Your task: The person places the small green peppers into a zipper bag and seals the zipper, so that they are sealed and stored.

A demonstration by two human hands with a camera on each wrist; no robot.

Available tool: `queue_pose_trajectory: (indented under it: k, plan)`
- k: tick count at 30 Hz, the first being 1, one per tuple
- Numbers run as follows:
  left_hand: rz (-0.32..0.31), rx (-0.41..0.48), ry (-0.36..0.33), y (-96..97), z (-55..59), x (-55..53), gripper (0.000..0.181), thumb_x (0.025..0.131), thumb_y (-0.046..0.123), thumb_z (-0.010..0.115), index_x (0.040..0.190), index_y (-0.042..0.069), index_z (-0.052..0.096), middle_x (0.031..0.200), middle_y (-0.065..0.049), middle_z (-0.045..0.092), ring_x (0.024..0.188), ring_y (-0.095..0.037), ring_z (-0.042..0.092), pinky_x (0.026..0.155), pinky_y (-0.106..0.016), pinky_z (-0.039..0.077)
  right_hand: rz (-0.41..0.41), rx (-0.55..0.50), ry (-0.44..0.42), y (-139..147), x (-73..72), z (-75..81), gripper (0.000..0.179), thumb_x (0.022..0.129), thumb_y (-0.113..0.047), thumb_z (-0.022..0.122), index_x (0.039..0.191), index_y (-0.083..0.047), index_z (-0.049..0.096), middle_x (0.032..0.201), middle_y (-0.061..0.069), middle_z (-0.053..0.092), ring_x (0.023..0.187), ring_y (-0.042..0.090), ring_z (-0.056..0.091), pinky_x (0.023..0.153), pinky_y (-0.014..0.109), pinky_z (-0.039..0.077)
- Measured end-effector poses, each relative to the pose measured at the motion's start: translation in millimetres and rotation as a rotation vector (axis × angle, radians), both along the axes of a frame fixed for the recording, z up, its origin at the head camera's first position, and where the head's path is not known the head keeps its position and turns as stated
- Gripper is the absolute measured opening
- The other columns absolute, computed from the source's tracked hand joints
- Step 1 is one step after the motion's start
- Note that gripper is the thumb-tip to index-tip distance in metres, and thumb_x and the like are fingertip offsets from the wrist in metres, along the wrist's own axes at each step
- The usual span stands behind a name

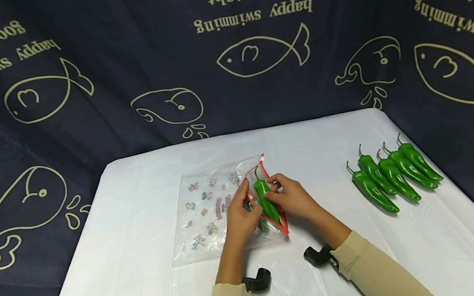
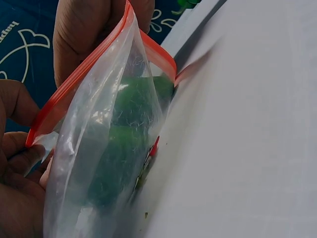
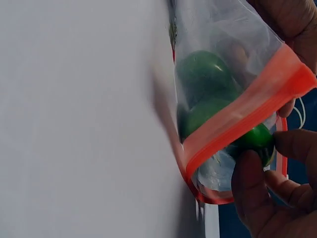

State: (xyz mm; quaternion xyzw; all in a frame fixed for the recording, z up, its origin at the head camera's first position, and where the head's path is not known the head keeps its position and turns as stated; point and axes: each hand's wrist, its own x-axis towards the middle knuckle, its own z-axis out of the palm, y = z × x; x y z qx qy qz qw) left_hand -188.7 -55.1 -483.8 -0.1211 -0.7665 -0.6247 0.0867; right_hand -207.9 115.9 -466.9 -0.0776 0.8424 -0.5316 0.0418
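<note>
A clear zip bag [image 1: 203, 215] with a red zip edge and small printed figures lies on the table, its mouth held apart toward the right. My left hand [image 1: 241, 217] pinches the red edge between thumb and fingers. In my right hand [image 1: 293, 196], a green chili pepper [image 1: 266, 200] is pinched at the bag's mouth, partly within the red rim. Through the plastic, the right wrist view shows green peppers [image 3: 205, 74] inside the bag. The left wrist view shows their blurred green shapes [image 2: 126, 119] behind the film.
Several green peppers [image 1: 392, 175] lie side by side at the right of the white-covered table [image 1: 134, 205], stems pointing away. Behind the table hangs a dark blue cloth [image 1: 146, 43] with fish and whale drawings. Each wrist carries a black camera band [image 1: 258, 280].
</note>
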Motion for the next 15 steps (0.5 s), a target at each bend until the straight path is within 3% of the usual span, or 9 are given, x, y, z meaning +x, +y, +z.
queue_pose_trajectory:
  k: [5,10,15]
  plan:
    - [0.002,-0.029,-0.011,-0.6,1.8,0.1,0.074,0.076,-0.007,0.061,0.147,0.0,0.044,0.152,-0.012,0.042,0.139,-0.024,0.039,0.111,-0.039,0.035,-0.019,-0.033,-0.026,-0.7,1.5,1.0,0.035,0.093,-0.011,0.066,0.125,0.0,0.057,0.098,0.01,0.062,0.063,0.019,0.063,0.056,0.034,0.055]
    - [0.018,-0.059,-0.015,-2.1,2.6,0.7,0.075,0.075,-0.003,0.061,0.148,0.006,0.046,0.152,-0.008,0.043,0.14,-0.021,0.038,0.114,-0.037,0.031,-0.031,-0.171,-0.123,-1.4,2.8,1.1,0.033,0.094,-0.011,0.062,0.125,-0.003,0.058,0.099,0.012,0.059,0.064,0.025,0.066,0.058,0.042,0.057]
    - [0.019,-0.042,-0.002,-2.6,3.9,1.9,0.075,0.075,-0.004,0.06,0.148,0.007,0.046,0.153,-0.009,0.042,0.14,-0.024,0.039,0.114,-0.041,0.031,-0.032,-0.258,-0.194,-2.4,2.5,0.5,0.035,0.097,-0.016,0.061,0.129,-0.002,0.058,0.103,0.014,0.058,0.066,0.023,0.067,0.062,0.043,0.059]
